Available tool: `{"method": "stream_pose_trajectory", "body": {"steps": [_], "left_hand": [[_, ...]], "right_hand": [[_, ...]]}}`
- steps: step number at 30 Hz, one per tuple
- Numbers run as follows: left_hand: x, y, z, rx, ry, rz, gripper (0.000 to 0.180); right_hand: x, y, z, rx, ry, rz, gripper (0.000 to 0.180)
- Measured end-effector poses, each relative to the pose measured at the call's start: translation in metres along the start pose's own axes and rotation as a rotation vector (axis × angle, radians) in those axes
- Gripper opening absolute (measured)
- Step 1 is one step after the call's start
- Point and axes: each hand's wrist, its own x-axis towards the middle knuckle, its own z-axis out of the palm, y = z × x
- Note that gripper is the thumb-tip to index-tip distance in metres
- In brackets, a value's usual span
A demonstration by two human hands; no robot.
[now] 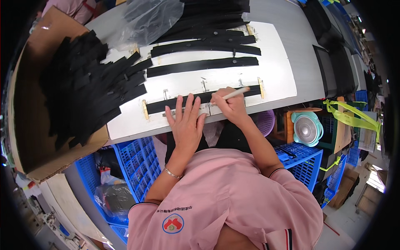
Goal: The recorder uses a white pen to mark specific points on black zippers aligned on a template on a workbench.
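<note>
A long black strip [156, 107] lies flat on a white board [280, 62], its two ends beside yellowish tape marks. My left hand [186, 121] rests on the strip with its fingers stretched out and spread. To its right, my right hand [230, 105] is closed around a white pen-like marker [237, 92], low over the same strip; the marker's tip is hard to make out at the fingers. Short dark marks are drawn on the board above and below the strip. Farther back lies another black strip [200, 67] with small dark pieces near it.
At the left, a cardboard box [41, 166] holds a heap of black strips [87, 79] that spills onto the board. More strips and a clear plastic bag [150, 21] lie at the back. Blue crates [139, 166], a purple basket [265, 122] and a small turquoise fan [307, 128] stand below the table edge.
</note>
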Motion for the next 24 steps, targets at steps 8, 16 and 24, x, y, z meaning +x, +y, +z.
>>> {"method": "stream_pose_trajectory", "body": {"steps": [8,16,24], "left_hand": [[-0.001,0.001,-0.001,0.021,-0.011,-0.002,0.052],[0.019,0.033,0.008,-0.065,0.043,-0.001,0.046],[0.067,0.07,0.057,-0.258,0.145,0.172,0.017]], "right_hand": [[-0.017,0.024,-0.073,0.134,0.255,0.276,0.022],[-0.022,0.037,-0.075,0.08,0.191,0.291,0.021],[-0.021,0.043,-0.07,0.116,0.198,0.266,0.021]]}}
